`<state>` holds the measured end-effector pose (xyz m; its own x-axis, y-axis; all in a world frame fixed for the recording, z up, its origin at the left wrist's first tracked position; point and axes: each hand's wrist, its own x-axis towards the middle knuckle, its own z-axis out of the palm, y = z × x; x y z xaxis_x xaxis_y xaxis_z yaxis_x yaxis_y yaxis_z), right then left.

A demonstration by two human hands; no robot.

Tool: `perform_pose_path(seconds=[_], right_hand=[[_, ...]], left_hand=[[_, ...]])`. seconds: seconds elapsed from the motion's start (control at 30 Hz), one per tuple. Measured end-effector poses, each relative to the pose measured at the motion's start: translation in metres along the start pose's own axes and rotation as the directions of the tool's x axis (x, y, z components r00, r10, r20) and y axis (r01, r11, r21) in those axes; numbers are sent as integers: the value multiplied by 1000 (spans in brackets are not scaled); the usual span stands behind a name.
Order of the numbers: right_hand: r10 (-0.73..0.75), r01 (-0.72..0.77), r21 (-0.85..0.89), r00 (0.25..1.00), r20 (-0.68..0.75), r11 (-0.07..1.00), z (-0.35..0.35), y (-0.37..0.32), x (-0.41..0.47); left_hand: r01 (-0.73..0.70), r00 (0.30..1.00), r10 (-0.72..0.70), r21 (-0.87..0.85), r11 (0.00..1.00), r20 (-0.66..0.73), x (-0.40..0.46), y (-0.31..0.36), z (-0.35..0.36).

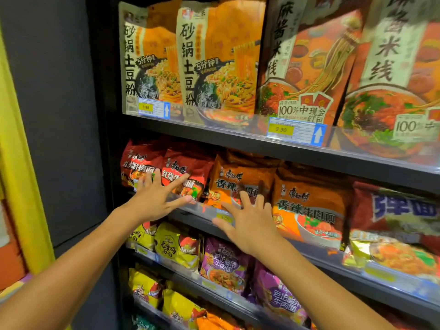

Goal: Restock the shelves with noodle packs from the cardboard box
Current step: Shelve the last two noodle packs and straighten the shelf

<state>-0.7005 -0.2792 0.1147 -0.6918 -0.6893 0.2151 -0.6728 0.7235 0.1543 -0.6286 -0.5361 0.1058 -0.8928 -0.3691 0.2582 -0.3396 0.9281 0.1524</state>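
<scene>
My left hand point(158, 198) spreads wide against the glossy red noodle packs point(176, 172); my right hand point(247, 217), fingers splayed, reaches the orange noodle packs point(307, 203).

Two hands point(157, 198) reach at shelves holding four tall upright noodle bags point(219, 60), two red packs point(183, 172), two orange packs point(240, 184), and three yellow price tags point(281, 129).

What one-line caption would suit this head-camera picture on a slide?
Two open hands, left hand and right hand, reach toward red noodle packs and orange noodle packs on a dark store shelf.
</scene>
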Motion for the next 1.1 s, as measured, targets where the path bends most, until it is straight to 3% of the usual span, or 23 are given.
perform_pose_path(seconds=[0.13, 0.23, 0.33, 0.43, 0.57, 0.77, 0.9, 1.1], right_hand=[[-50, 54, 61, 997, -62, 997, -3, 12, -12], [-121, 145, 119, 974, -191, 982, -7, 25, -30], [-113, 178, 221, 954, -276, 959, -4, 43, -54], [-59, 149, 266, 946, -318, 952, 0, 68, -85], [30, 56, 266, 952, -306, 962, 8, 111, -139], [217, -157, 226, 938, -271, 962, 11, 187, -234], [375, -330, 208, 898, -233, 921, 10, 232, -311], [555, -510, 238, 808, -196, 826, -4, 266, -429]], left_hand=[[-3, 1000, 3, -16, 1000, -25, -23, 11, -9], [-55, 994, 53, -18, 998, -100, -39, 27, -13], [-188, 964, 179, -28, 982, -197, -49, 52, -15], [-389, 886, 384, 34, 921, -259, -49, 92, -12], [-610, 749, 598, 55, 790, -285, -47, 171, -1], [-770, 620, 761, 37, 636, -191, -59, 292, 29], [-866, 490, 852, 6, 500, -184, -91, 365, 38], [-903, 430, 892, -42, 428, -137, -152, 446, 40]])
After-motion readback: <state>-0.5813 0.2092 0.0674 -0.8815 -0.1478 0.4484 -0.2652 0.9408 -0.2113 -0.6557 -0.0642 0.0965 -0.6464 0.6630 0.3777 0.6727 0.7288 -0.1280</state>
